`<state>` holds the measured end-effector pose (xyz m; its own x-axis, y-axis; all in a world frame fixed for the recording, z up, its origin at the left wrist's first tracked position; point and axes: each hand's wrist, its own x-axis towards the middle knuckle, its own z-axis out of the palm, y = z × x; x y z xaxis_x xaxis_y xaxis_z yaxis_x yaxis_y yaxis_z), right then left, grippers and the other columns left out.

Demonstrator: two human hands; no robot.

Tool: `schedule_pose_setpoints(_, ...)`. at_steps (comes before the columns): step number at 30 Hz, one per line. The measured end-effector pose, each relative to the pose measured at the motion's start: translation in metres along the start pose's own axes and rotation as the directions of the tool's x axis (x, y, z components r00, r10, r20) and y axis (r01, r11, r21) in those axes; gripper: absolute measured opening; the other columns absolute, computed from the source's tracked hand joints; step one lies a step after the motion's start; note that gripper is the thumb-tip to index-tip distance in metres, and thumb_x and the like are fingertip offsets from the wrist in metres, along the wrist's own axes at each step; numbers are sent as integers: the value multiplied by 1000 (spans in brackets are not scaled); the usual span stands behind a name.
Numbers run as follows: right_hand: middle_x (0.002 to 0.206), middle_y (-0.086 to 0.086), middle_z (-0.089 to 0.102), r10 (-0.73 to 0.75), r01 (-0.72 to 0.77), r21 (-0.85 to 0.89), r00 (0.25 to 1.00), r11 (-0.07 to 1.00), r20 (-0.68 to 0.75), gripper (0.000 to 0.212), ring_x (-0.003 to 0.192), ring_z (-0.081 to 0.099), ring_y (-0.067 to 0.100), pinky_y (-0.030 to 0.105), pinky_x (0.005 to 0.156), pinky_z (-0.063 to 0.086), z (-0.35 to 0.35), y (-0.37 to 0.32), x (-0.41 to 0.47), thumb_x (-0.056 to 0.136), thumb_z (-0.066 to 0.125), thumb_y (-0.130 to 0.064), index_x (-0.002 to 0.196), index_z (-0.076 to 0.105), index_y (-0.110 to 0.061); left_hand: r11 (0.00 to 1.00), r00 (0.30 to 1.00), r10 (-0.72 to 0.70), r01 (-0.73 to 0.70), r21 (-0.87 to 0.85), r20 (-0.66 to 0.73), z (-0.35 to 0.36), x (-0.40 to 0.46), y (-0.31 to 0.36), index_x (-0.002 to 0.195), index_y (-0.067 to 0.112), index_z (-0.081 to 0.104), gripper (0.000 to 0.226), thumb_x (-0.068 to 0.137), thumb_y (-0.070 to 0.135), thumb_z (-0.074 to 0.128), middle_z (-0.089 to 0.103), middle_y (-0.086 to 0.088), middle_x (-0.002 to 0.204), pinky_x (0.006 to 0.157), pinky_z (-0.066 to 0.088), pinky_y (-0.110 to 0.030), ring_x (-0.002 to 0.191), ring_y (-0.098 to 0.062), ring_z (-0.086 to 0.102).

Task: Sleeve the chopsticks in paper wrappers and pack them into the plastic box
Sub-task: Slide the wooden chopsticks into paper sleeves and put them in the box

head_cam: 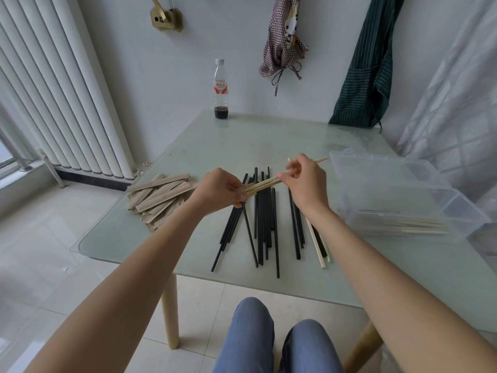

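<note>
A pair of pale wooden chopsticks (265,183) is held level above the table between both hands. My left hand (219,189) grips their near end, where a bit of brown paper shows between its fingers. My right hand (305,179) pinches them further along, and the tips stick out past it toward the box. Several black chopsticks (262,224) lie loose on the glass table below. A couple of pale chopsticks (318,246) lie at their right side. A heap of brown paper wrappers (158,196) sits to the left. The clear plastic box (398,192) stands open at the right with several pale chopsticks inside.
A plastic bottle (221,88) with a little dark liquid stands at the table's far edge. The glass table (269,138) ends close to my knees. A white radiator (53,90) lines the left wall. Aprons hang on the back wall.
</note>
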<state>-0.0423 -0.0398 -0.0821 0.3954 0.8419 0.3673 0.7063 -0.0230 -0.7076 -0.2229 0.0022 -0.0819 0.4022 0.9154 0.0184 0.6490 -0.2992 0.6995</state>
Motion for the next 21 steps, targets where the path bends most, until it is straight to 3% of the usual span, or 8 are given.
schedule_pose_setpoints(2, 103, 2, 58, -170, 185, -221, 982, 958, 87, 23, 101, 50, 17, 32, 89, 41, -2, -1, 0, 85, 67, -25, 106, 65, -18, 1000, 1000, 1, -1, -5, -3, 0, 1, 1, 89, 15, 74, 10, 80, 17, 70, 74, -1, 73, 65, 45, -14, 67, -4, 65)
schedule_pose_setpoints(4, 104, -6, 60, -216, 273, -404, 960, 873, 180, 19, 109, 47, 16, 39, 102, 28, -6, -2, 2, 88, 62, -33, 105, 67, -27, 1000, 1000, 6, -6, 5, 3, -2, 2, 0, 89, 16, 74, 9, 80, 18, 70, 74, 0, 72, 61, 44, -12, 63, -1, 63)
schedule_pose_setpoints(7, 94, -10, 63, -196, 282, -412, 951, 866, 238, 11, 105, 51, 15, 44, 110, 17, -11, -3, 3, 87, 62, -35, 92, 70, -29, 999, 999, 28, -29, 29, 17, -6, 1, 0, 90, 15, 74, 10, 81, 18, 70, 70, 7, 65, 45, 35, -6, 50, 6, 55)
schedule_pose_setpoints(12, 92, -3, 70, -232, 307, -231, 925, 923, 299, 11, 94, 57, 17, 32, 88, 40, -9, -14, -2, 83, 69, -27, 90, 74, -22, 988, 992, 114, -119, 101, 48, -5, 1, 15, 84, 12, 74, 8, 83, 12, 66, 64, 5, 60, 40, 31, -7, 40, 6, 47)
schedule_pose_setpoints(18, 92, -4, 71, -215, 284, -227, 934, 932, 283, 14, 94, 59, 17, 33, 86, 44, -18, -8, 5, 86, 65, -30, 93, 75, -23, 981, 993, 118, -121, 150, 30, -13, 2, 12, 86, 15, 75, 10, 83, 12, 65, 67, 2, 65, 49, 34, -4, 49, 10, 49)
schedule_pose_setpoints(21, 88, -4, 70, -217, 289, -240, 933, 927, 287, 12, 91, 58, 18, 36, 86, 45, -21, -5, 7, 86, 65, -28, 89, 75, -23, 979, 992, 125, -127, 162, 21, -12, 1, 14, 85, 13, 75, 10, 83, 12, 65, 66, 3, 64, 50, 34, -6, 51, 3, 48)
